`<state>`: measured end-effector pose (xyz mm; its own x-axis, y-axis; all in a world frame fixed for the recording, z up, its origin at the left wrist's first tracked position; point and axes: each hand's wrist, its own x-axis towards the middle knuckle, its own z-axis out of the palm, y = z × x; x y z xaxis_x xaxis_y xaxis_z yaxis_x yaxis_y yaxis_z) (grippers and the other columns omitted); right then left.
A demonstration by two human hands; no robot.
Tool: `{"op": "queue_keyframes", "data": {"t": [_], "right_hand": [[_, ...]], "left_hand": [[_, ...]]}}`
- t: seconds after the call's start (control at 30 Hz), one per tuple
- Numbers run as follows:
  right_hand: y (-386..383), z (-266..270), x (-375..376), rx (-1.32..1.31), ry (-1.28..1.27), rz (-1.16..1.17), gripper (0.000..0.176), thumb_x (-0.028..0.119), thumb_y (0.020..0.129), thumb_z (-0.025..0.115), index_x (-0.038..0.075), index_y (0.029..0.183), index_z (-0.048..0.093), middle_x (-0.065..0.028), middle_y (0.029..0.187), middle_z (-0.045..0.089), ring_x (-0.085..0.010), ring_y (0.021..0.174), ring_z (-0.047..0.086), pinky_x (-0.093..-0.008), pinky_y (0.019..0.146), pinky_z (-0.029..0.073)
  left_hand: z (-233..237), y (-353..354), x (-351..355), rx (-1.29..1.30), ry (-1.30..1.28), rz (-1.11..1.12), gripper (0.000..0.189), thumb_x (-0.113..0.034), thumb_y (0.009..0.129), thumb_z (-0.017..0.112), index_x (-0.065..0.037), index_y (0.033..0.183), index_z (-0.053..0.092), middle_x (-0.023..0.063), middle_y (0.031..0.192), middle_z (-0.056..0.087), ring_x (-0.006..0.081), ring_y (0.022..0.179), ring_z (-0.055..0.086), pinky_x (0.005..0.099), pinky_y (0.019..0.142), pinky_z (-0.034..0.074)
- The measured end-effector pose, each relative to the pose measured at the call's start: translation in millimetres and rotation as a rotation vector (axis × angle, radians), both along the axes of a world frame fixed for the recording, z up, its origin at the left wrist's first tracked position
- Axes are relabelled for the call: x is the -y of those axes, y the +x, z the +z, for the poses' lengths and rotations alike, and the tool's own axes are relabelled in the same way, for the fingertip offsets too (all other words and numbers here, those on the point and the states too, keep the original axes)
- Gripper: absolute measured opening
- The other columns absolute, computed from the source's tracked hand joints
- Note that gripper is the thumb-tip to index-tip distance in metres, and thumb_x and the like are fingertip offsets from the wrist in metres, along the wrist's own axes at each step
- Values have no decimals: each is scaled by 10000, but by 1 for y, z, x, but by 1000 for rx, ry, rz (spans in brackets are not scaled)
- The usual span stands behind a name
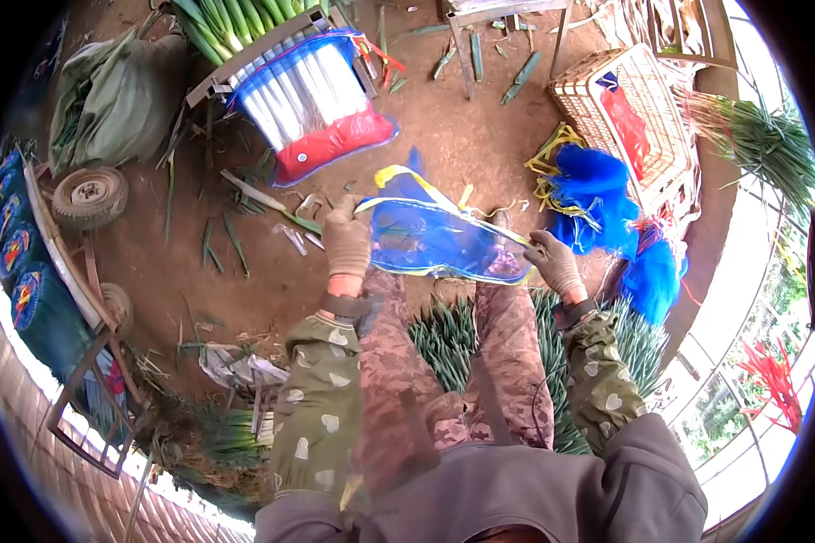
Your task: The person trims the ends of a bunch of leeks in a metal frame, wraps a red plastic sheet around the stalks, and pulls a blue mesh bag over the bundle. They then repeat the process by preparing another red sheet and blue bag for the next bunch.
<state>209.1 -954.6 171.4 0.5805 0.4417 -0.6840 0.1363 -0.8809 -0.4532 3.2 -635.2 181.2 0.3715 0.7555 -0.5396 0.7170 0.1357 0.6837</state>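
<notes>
A blue mesh bag (435, 237) with yellow edging is stretched out in front of my knees. My left hand (347, 240), in a knitted glove, is closed on its left edge. The opposite edge is pinched in my right hand (555, 261), also gloved. A yellow drawstring (417, 181) runs along the top of the bag. Beyond my left hand, a filled bag of long white-stemmed green onions (301, 95) leans in a metal frame (261, 54); its lower part is red and its green tops stick out.
To the right, blue mesh bags (593, 199) lie piled beside a tan plastic crate (638, 109) holding something red. Green leaves (444, 335) spread under and beside my legs. A wheeled cart (72, 299) and a stuffed pale green sack (122, 100) stand left. Leaf scraps litter the ground.
</notes>
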Motion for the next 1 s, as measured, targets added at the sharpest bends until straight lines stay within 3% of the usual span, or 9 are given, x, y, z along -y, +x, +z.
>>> {"op": "queue_keyframes", "data": {"t": [0.2, 0.43, 0.53, 0.6, 0.73, 0.8, 0.83, 0.9, 1.0], "right_hand": [[28, 39, -83, 408, 339, 147, 540, 221, 733, 810, 81, 1228, 647, -166, 1224, 655, -358, 1151, 598, -422, 993, 465], [-19, -31, -151, 114, 437, 829, 820, 253, 716, 806, 186, 1452, 453, -142, 1089, 675, -325, 1131, 603, -460, 981, 455], [-30, -61, -146, 130, 368, 775, 386, 158, 766, 731, 147, 1148, 681, -117, 828, 677, -325, 877, 647, -452, 854, 485], [-10, -15, -145, 190, 239, 579, 136, 160, 795, 685, 123, 922, 718, -128, 815, 676, -330, 776, 649, -453, 776, 482], [0, 15, -110, 446, 80, 678, 105, 188, 841, 642, 112, 773, 663, -87, 661, 628, -306, 672, 642, -458, 660, 463], [-39, -22, -47, 212, 24, 1197, 116, 191, 845, 610, 126, 755, 645, -62, 637, 608, -260, 680, 646, -479, 573, 495], [-56, 4, -52, -28, -77, 1174, 101, 189, 846, 602, 129, 799, 667, -72, 649, 620, -259, 701, 670, -495, 653, 537], [-65, 19, -64, 197, 87, 1058, 137, 230, 857, 623, 125, 883, 708, -103, 711, 666, -319, 732, 696, -471, 746, 556], [-56, -14, -77, 87, -97, 307, 182, 244, 852, 668, 120, 966, 736, -167, 821, 713, -372, 798, 693, -424, 752, 549]], "left_hand": [[8, 14, 32, 3, 133, -210, 152, -121, 831, 724, -83, 978, 716, 180, 838, 691, 339, 784, 673, 415, 682, 511], [46, 14, 41, -45, 262, -391, 204, -81, 796, 760, -45, 992, 718, 184, 824, 701, 315, 758, 705, 367, 655, 527], [67, 3, 29, -49, 234, -454, 183, -133, 789, 758, -72, 959, 725, 168, 836, 704, 342, 775, 698, 389, 653, 532], [67, -13, 14, -129, 288, -543, 156, -170, 800, 735, -91, 934, 724, 150, 836, 702, 344, 768, 691, 402, 654, 533], [5, -92, -46, -450, 610, -764, 119, -184, 878, 635, -150, 969, 703, 86, 831, 692, 314, 813, 691, 425, 691, 530], [0, -117, -86, -608, 638, -641, 198, -115, 886, 587, -112, 1038, 713, 121, 907, 706, 309, 865, 686, 426, 739, 526], [-1, -124, -94, -504, 583, -429, 233, -70, 869, 550, -91, 1032, 715, 118, 890, 710, 291, 822, 683, 410, 720, 528], [-2, -139, -104, -298, 460, -8, 314, 19, 836, 475, -50, 1018, 721, 113, 855, 717, 256, 736, 678, 378, 684, 533], [11, -142, -73, -17, 28, 354, 361, 58, 836, 423, 5, 1052, 707, 95, 897, 722, 179, 782, 655, 345, 713, 534]]}}
